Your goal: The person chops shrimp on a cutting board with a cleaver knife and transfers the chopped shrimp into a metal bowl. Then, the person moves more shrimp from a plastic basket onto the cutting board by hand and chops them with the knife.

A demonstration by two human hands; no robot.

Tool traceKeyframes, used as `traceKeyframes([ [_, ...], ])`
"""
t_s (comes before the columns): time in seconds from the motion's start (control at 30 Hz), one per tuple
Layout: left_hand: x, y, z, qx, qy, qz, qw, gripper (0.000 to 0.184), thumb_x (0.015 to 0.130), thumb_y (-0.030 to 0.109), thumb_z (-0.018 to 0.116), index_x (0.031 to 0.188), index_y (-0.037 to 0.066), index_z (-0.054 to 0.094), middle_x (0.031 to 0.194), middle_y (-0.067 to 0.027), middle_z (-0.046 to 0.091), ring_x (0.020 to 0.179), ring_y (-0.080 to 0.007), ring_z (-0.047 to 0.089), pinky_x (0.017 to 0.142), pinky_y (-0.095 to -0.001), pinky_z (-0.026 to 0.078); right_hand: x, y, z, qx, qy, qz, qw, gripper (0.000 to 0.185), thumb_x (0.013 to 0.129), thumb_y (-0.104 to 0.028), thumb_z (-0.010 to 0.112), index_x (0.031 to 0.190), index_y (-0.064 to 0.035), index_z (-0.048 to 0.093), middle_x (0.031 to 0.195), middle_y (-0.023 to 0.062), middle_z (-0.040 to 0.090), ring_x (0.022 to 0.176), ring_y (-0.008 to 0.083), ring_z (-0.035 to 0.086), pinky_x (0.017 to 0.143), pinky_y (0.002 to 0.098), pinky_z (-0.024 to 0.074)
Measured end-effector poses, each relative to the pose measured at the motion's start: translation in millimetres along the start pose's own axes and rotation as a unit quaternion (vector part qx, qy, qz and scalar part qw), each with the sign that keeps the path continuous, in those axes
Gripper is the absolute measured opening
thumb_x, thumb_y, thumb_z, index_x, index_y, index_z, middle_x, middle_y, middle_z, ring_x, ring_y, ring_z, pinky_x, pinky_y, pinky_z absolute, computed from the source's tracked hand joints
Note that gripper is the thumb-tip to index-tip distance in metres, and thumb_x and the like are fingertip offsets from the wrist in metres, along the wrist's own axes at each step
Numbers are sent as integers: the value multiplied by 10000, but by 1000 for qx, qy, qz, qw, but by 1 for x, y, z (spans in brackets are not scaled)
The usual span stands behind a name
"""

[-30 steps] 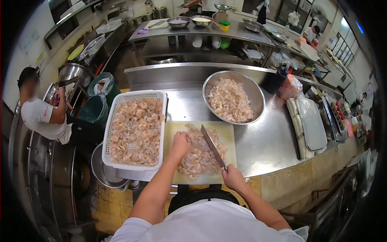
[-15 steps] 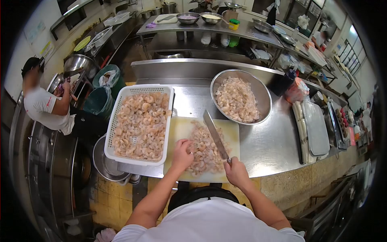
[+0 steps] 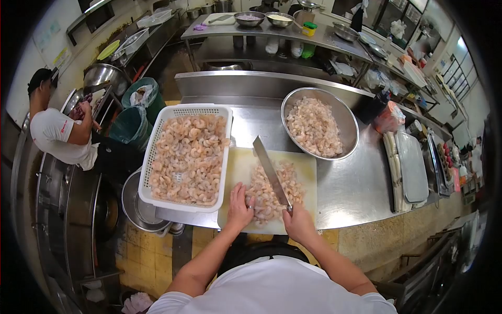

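Peeled shrimp (image 3: 261, 191) lie in a pile on a pale cutting board (image 3: 308, 172). My right hand (image 3: 299, 222) is wrapped round the handle of a large knife (image 3: 272, 172), whose blade slants up and left over the pile. At the pile's left edge, my left hand (image 3: 240, 209) rests on the board with its fingers apart, touching the nearest shrimp. Left of the board stands a white perforated basket (image 3: 228, 152) full of shrimp. A steel bowl (image 3: 354, 133) behind the board, to the right, holds more shrimp pieces.
A co-worker (image 3: 60, 131) stands at the left, hands over a bowl. Green bins (image 3: 128, 128) are beyond the basket. On the right are a dark bottle (image 3: 372, 109) and stacked trays (image 3: 410, 167). Behind the table's raised steel edge (image 3: 261, 81) is another counter with bowls.
My left hand has moved down the pile's left side, and its fingers have spread onto the board. The knife blade has swung left over the shrimp. The whole view has shifted slightly.
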State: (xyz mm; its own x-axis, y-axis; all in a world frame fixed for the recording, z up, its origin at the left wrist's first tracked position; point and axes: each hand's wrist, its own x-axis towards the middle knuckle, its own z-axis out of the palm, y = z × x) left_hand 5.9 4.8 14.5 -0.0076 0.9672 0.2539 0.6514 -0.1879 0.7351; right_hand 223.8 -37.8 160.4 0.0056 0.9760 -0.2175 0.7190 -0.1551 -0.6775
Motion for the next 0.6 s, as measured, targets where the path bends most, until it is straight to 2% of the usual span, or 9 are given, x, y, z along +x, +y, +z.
traceKeyframes([
  [0.07,-4,-5,1,-14,-9,4,1000,588,987,247,664,1444,-77,485,1563,-293,432,1459,-478,399,1233,-537,317,11,38,37,-46,-3,-2,999,331,1010,-273,644,978,55,617,876,339,698,835,539,688,740,598,538],
  [0.13,-1,-5,1,-26,-16,7,1000,595,975,242,670,1444,-75,485,1598,-288,389,1495,-474,354,1255,-552,286,20,47,41,-52,-2,-11,999,339,1008,-275,649,981,61,614,867,331,695,823,532,680,731,576,531],
  [0.23,-6,9,-11,21,45,89,995,494,964,236,695,1366,-23,573,1462,-267,536,1383,-454,492,1183,-542,372,18,49,29,14,-3,-19,1000,341,1007,-271,661,973,66,619,841,296,692,788,495,670,714,511,526],
  [0.33,-22,32,-32,-16,-106,252,962,319,911,255,748,1171,79,695,1249,-177,648,1218,-373,600,1055,-509,452,-10,29,3,25,-4,38,999,329,1011,-256,673,982,68,622,823,281,695,751,441,693,690,482,531],
  [0.43,-42,30,-11,5,-237,322,917,248,840,292,799,1012,121,744,1102,-103,670,1127,-316,636,1024,-468,466,-26,33,-12,18,27,44,999,321,1017,-241,683,1000,72,613,800,259,700,703,363,713,660,444,539],
  [0.53,-41,23,5,35,-225,333,915,233,835,297,803,974,121,742,1059,-82,662,1095,-296,635,954,-468,493,-37,34,-22,49,38,98,993,321,1012,-255,679,992,60,618,821,292,693,794,502,685,705,516,527],
  [0.6,-36,21,12,25,-205,306,930,213,830,274,797,960,119,732,1046,-71,663,1064,-293,633,925,-471,496,-43,43,-23,54,51,101,992,330,1011,-261,684,981,60,617,820,288,694,794,501,685,699,518,524],
])
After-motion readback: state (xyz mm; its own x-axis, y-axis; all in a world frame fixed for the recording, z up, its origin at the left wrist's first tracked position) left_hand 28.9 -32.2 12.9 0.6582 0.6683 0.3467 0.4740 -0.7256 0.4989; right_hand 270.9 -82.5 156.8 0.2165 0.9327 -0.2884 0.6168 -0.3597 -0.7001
